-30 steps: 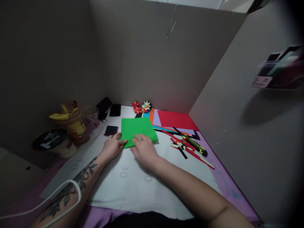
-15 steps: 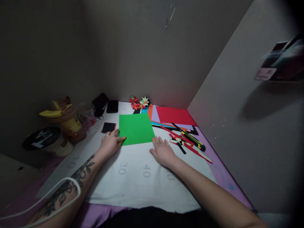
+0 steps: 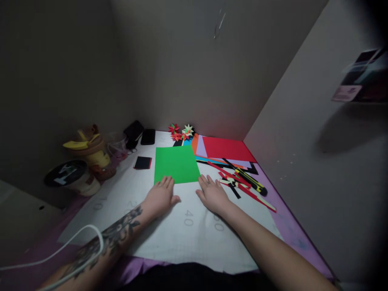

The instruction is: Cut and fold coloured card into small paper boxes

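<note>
Fingers straight and thumb out, your left hand [image 3: 160,197] presses the near-left edge of a smooth, bright green, squarish paper sheet [image 3: 176,161]; your right hand [image 3: 214,197], fingers slightly spread, is at its near-right corner. It lies flat on the white-covered tabletop [image 3: 182,246].

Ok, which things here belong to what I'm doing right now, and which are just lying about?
In use:
- green sheet
- left hand, fingers on its near edge
- right hand, by its near right corner

Probably just lying about:
- yellow-and-black cutter
- paper strips
- red sheet
- dark square
- paper stars
</note>
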